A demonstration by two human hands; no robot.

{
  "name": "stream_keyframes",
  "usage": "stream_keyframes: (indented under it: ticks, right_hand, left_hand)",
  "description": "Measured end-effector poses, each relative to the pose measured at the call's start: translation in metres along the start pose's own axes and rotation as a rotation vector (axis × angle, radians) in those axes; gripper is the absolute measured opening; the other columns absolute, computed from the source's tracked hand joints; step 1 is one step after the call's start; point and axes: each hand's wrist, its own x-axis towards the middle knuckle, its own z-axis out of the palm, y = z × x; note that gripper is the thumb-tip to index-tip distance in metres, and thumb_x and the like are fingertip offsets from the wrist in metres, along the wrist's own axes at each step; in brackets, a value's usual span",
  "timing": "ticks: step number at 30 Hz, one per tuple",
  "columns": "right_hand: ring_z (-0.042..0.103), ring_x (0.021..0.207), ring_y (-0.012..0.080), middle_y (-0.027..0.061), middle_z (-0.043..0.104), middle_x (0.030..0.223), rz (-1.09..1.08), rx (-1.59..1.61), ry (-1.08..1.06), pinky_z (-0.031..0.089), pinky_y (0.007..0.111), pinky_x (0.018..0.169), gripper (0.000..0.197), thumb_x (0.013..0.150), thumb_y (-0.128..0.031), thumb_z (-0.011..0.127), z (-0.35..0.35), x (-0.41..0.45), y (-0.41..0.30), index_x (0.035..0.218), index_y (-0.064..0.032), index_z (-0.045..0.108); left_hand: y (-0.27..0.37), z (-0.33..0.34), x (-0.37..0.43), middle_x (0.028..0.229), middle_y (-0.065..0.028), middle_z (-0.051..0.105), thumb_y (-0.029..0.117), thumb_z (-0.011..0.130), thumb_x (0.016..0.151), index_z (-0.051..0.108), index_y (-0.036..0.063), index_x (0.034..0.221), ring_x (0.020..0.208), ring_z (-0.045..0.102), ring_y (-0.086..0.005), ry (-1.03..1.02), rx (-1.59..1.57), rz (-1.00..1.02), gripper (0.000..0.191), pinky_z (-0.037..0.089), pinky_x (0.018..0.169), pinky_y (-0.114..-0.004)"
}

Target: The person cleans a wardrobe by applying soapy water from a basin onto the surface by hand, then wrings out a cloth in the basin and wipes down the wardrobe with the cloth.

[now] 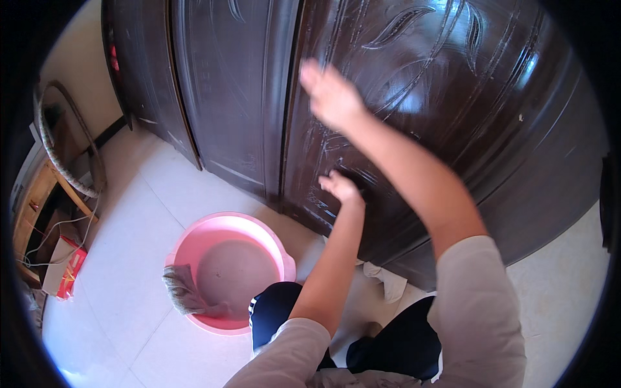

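Observation:
Before me stands a dark brown, glossy wooden cabinet (pixel 233 111) with carved leaf patterns on its doors. My right hand (pixel 335 94), blurred, is in front of the upper part of a carved door (pixel 427 121), near the seam on its left. Its fingers stretch up and left, and nothing shows in it. Lower down, my left hand (pixel 342 186) is close to the same door, fingers extended leftward and nothing visible in them. Whether either hand touches the wood I cannot tell. Pale scuffs or wet streaks mark the door's lower part.
A pink plastic basin (pixel 286 262) of cloudy water stands on the tiled floor (pixel 140 242), a grey cloth (pixel 180 289) draped over its rim. White cloth or paper (pixel 388 281) lies by the cabinet's base. Leftward are a red-and-white box (pixel 68 271), cables and a hooped object (pixel 63 160).

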Motion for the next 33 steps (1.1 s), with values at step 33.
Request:
stream_keyframes:
  ticks: [33]
  right_hand:
    - [0.029, 0.121, 0.0301, 0.0177, 0.034, 0.128, 0.285, -0.069, 0.292, 0.025, 0.039, 0.099, 0.058, 0.076, -0.030, 0.047, -0.109, -0.105, 0.240, 0.123, 0.0013, 0.035]
  left_hand:
    - [0.017, -0.007, -0.001, 0.137, -0.0247, 0.006, 0.035, 0.026, 0.089, 0.011, -0.0030, 0.132, 0.127, 0.005, -0.0376, -0.165, 0.457, 0.999, 0.059, 0.006, 0.101, -0.047]
